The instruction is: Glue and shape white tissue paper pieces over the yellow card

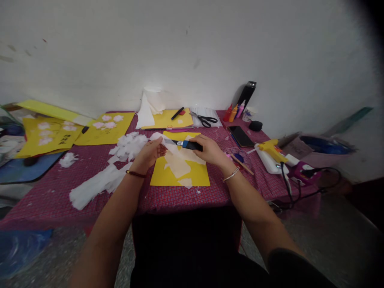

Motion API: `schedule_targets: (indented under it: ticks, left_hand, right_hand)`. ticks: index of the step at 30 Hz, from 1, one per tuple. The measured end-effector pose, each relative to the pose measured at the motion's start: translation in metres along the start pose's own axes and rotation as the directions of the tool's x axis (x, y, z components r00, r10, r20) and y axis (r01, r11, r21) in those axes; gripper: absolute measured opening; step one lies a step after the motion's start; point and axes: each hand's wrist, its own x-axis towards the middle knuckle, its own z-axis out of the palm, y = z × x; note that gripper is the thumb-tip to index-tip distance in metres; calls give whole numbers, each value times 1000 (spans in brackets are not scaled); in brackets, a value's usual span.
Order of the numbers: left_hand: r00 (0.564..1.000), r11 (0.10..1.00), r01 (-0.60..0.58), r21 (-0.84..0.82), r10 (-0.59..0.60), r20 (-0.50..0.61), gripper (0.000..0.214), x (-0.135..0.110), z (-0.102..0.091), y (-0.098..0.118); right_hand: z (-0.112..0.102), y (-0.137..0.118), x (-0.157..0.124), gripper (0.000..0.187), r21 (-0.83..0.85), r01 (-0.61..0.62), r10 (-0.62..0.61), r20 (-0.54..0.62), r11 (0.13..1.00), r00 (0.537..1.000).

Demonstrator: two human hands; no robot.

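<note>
A yellow sheet [198, 176] lies on the red checked cloth in front of me, with pale torn paper pieces [177, 164] stuck on it. My right hand [210, 150] is closed round a black-and-blue handled tool [189, 145], probably a brush, whose tip points left over the sheet. My left hand [151, 154] pinches the edge of a white paper piece [160, 138] at the sheet's upper left corner. Both wrists wear a bracelet.
Torn white tissue [127, 146] is heaped left of the sheet, with a long strip [93, 186] nearer me. Scissors [205, 119], paint bottles [234, 113], a phone [241, 136] and a yellow glue gun [270, 148] sit right. Yellow flower cards [106, 128] lie left.
</note>
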Motion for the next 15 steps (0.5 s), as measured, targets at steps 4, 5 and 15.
schedule_targets:
  ticks: [4, 5, 15]
  left_hand:
    - [995, 996, -94, 4, 94, -19, 26, -1, 0, -2]
    - [994, 994, -103, 21, 103, -35, 24, -2, 2, -2]
    - [954, 965, -171, 198, 213, -214, 22, -8, 17, -1]
  right_hand:
    - [1, 3, 0, 41, -11, -1, 1, -9, 1000, 1000]
    - [2, 3, 0, 41, -15, -4, 4, -11, 1000, 1000]
    - [7, 5, 0, 41, -25, -22, 21, -33, 999, 999]
